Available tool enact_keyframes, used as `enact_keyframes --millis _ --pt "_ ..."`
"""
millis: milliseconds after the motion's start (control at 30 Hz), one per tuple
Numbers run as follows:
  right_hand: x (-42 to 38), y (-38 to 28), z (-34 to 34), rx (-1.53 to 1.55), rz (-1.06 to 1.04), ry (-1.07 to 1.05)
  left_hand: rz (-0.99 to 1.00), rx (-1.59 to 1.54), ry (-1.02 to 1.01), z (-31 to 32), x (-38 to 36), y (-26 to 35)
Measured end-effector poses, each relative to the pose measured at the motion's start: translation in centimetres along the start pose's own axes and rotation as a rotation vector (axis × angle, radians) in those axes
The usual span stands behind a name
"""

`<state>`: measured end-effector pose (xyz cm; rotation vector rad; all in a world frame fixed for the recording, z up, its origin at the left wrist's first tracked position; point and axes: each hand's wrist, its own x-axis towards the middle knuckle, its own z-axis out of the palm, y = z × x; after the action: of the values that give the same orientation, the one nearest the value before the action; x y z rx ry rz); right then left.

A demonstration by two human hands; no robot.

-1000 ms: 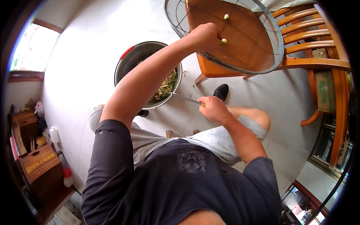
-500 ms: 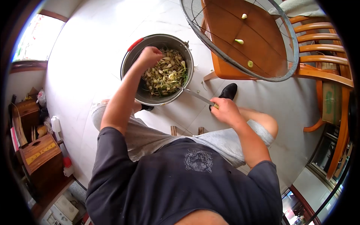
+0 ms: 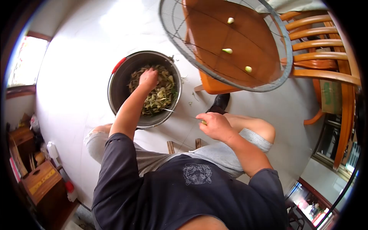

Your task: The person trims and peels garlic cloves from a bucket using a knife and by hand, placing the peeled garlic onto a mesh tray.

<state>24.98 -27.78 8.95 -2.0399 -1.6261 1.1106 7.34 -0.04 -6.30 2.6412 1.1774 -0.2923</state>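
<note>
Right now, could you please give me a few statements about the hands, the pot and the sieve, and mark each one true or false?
1. The left hand reaches into the metal pot, touching the vegetable trimmings. True.
2. The right hand is empty. False: it grips a knife, whose blade points toward the pot.
3. Three pale peeled bulbs lie in the round mesh sieve. True.
4. The sieve sits on the floor beside the pot. False: it rests on the wooden chair.
5. The pot has a blue handle. False: the handle on its rim is red.
</note>
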Motion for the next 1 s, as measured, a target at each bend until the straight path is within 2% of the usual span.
enact_keyframes --millis 100,167,233,300,367,433,567,667,833,933,1000 --pt "0.0 0.5 0.2 -0.005 -0.01 0.013 -0.002 -0.054 0.041 -0.2 -0.2 -0.1" --pt "-0.1 0.1 -0.2 -0.001 0.008 0.015 -0.047 -0.201 0.185 0.0 -0.5 -0.7" --pt "-0.1 0.0 -0.3 -0.015 0.025 0.021 -0.219 -0.627 0.217 -4.1 -3.0 0.7" --pt "-0.1 0.1 -0.4 -0.02 0.027 0.048 -0.191 -0.882 0.316 -3.9 -3.5 -0.6" --pt "0.1 0.2 -0.2 -0.008 0.0 0.088 -0.354 -1.156 0.277 -4.6 -4.6 -0.8" --pt "-0.1 -0.4 -0.6 0.017 0.011 0.086 -0.314 -1.331 0.2 -5.7 -6.3 -1.3" --pt "-0.1 -0.9 -0.6 0.033 0.022 0.1 -0.262 -1.92 0.111 -8.5 -8.8 -0.7" --pt "0.0 -1.1 -0.6 0.096 -0.007 0.216 -0.19 -2.011 0.031 -9.2 -10.5 -0.4" --pt "0.1 -0.8 -0.4 0.228 0.0 0.301 -0.253 -2.095 0.041 -7.8 -12.4 1.1" --pt "0.1 -1.5 -0.5 0.341 0.007 0.303 -0.367 -2.29 0.083 -6.7 -12.9 3.2" --pt "0.0 -1.8 -0.2 0.383 -0.012 0.343 -0.369 -2.472 0.089 -5.5 -13.0 4.5"
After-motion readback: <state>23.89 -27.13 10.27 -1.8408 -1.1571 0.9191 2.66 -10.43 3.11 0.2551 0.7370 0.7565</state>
